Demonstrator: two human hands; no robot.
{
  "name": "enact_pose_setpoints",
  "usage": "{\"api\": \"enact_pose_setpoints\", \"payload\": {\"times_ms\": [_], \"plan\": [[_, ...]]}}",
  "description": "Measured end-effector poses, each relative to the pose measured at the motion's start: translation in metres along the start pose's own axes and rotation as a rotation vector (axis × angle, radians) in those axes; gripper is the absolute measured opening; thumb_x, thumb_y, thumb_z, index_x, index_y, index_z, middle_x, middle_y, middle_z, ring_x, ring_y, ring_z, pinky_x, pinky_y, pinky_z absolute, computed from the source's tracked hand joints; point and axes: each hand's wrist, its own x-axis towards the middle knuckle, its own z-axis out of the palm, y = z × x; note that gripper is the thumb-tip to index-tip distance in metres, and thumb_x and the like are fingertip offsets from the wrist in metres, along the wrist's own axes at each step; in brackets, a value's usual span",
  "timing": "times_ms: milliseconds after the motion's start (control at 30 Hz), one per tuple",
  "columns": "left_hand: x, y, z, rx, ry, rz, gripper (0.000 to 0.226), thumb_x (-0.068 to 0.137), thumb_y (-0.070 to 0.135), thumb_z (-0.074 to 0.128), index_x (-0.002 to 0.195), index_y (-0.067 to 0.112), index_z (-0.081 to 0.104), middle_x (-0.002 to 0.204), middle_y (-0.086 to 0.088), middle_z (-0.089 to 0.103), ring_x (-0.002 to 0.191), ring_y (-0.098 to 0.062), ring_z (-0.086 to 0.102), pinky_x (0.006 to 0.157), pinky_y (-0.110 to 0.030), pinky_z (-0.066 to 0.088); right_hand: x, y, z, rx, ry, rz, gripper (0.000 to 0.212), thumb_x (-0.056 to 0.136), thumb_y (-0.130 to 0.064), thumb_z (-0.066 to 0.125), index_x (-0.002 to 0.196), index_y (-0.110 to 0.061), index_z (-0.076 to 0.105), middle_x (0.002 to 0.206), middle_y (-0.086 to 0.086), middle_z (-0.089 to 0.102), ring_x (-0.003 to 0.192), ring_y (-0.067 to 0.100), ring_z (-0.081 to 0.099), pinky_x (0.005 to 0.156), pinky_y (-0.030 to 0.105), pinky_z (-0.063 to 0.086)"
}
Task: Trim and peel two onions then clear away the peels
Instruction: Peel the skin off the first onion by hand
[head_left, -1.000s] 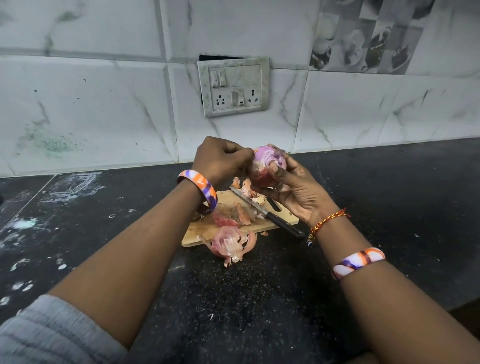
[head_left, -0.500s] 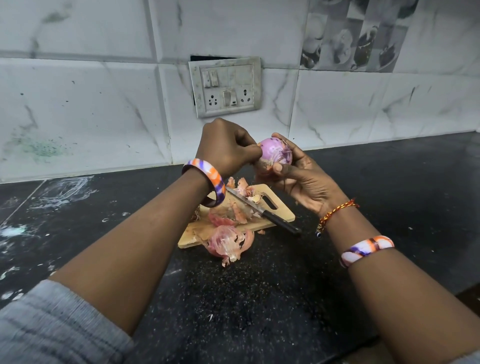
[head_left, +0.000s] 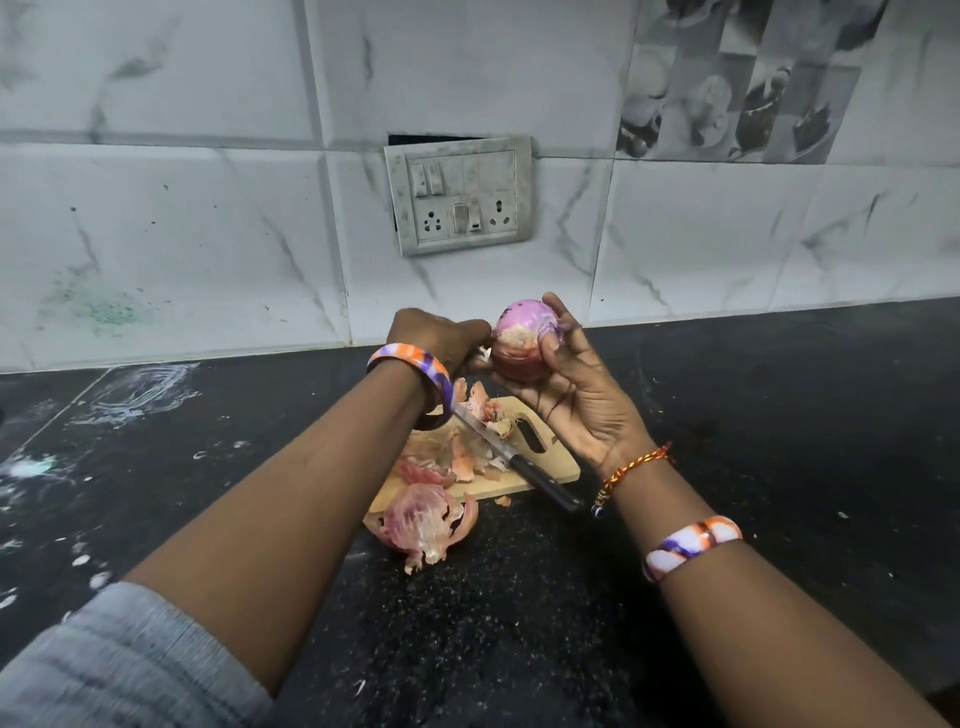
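Onion peeling, frame centre.
Right hand (head_left: 576, 395) grips onion (head_left: 524, 343); left hand (head_left: 441, 335) curled, pinching peel at it, fingertips hidden. Knife (head_left: 511, 457) blade partly under peels (head_left: 431, 519).

A black speckled stone table (head_left: 519, 623) with a dull sheen holds a pale, matt wooden cutting board (head_left: 556, 470). On it lie thin, papery pink onion peels (head_left: 428, 522) and a knife (head_left: 511, 460) with a metal blade and a black handle. The peeled onion (head_left: 524, 338) looks smooth and glossy.
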Motion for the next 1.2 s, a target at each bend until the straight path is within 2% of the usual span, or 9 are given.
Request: {"api": "enact_pose_setpoints", "payload": {"times_ms": [100,367,433,567,667,767,867,967,1200], "plan": [[-0.003,-0.001,-0.002,-0.003,-0.058,-0.128,0.026,0.079,-0.001,0.06,0.057,0.003,0.048,0.03,-0.001,0.05,0.026,-0.008,0.049,0.04,-0.015,0.047,0.0,0.007,-0.004,-0.031,0.017,0.009,0.082,0.04,-0.013,0.091,0.115,-0.021,0.06,0.127,0.015,0.05,0.091,0.032,0.069,0.075,0.05,0.057],[-0.011,-0.013,-0.007,-0.068,-0.197,-0.177,0.017,0.086,-0.007,0.051,0.07,-0.001,0.054,0.061,-0.01,0.054,0.032,-0.005,0.052,0.035,-0.011,0.044,0.019,-0.005,0.0,0.308,0.218,-0.067,0.088,0.011,-0.003,0.093,0.092,-0.012,0.059,0.11,0.021,0.053,0.096,0.036,0.057,0.069,0.056,0.053],[-0.012,-0.016,-0.008,-0.063,-0.121,-0.061,0.018,0.084,-0.011,0.051,0.07,0.001,0.056,0.065,-0.011,0.056,0.032,-0.004,0.054,0.036,-0.012,0.046,0.02,-0.006,0.004,0.301,0.25,-0.01,0.074,0.022,0.004,0.091,0.087,-0.009,0.057,0.108,0.022,0.053,0.101,0.04,0.054,0.069,0.058,0.051],[0.0,-0.014,-0.012,0.236,0.104,0.21,0.036,0.087,0.0,0.046,0.058,0.016,0.061,0.053,0.006,0.061,0.03,0.001,0.044,0.038,-0.011,0.037,0.019,0.003,0.01,0.201,0.326,0.075,0.015,0.085,0.005,0.053,0.085,-0.01,0.052,0.112,0.02,0.049,0.107,0.042,0.05,0.075,0.065,0.044],[0.0,-0.012,-0.008,0.322,0.079,0.257,0.028,0.085,0.018,0.048,0.064,0.009,0.064,0.062,-0.005,0.06,0.051,-0.012,0.052,0.059,-0.022,0.046,0.02,0.009,0.007,0.155,0.344,0.09,0.014,0.088,0.003,0.051,0.089,-0.012,0.052,0.109,0.018,0.051,0.092,0.036,0.055,0.079,0.067,0.044],[-0.005,-0.014,-0.001,0.404,-0.058,0.283,0.031,0.08,0.033,0.064,0.081,0.002,0.067,0.072,-0.009,0.06,0.066,-0.022,0.053,0.069,-0.036,0.05,0.02,0.013,0.007,0.142,0.352,0.073,0.02,0.087,0.006,0.05,0.098,-0.011,0.052,0.104,0.019,0.057,0.089,0.032,0.059,0.071,0.052,0.052],[-0.005,-0.017,0.001,0.48,0.012,0.369,0.031,0.075,0.033,0.07,0.086,0.004,0.068,0.071,-0.007,0.061,0.066,-0.019,0.055,0.067,-0.03,0.047,0.019,0.016,0.007,0.148,0.336,0.069,0.026,0.087,0.009,0.047,0.102,-0.011,0.051,0.115,0.024,0.056,0.095,0.033,0.06,0.071,0.046,0.053],[-0.001,-0.019,-0.004,0.495,0.114,0.444,0.026,0.074,0.026,0.07,0.089,0.005,0.071,0.071,-0.005,0.062,0.067,-0.016,0.056,0.064,-0.024,0.046,0.018,0.017,0.011,0.096,0.301,0.075,0.026,0.086,0.012,0.046,0.096,-0.011,0.053,0.091,0.016,0.065,0.077,0.025,0.067,0.074,0.049,0.052],[0.0,-0.021,-0.008,0.426,0.128,0.492,0.024,0.07,0.015,0.072,0.092,0.004,0.072,0.074,-0.003,0.064,0.061,-0.005,0.052,0.053,-0.005,0.039,0.017,0.014,0.017,-0.021,0.244,0.044,0.037,0.085,0.014,0.044,0.1,-0.016,0.058,0.089,0.013,0.062,0.066,0.019,0.065,0.072,0.044,0.053]]}}
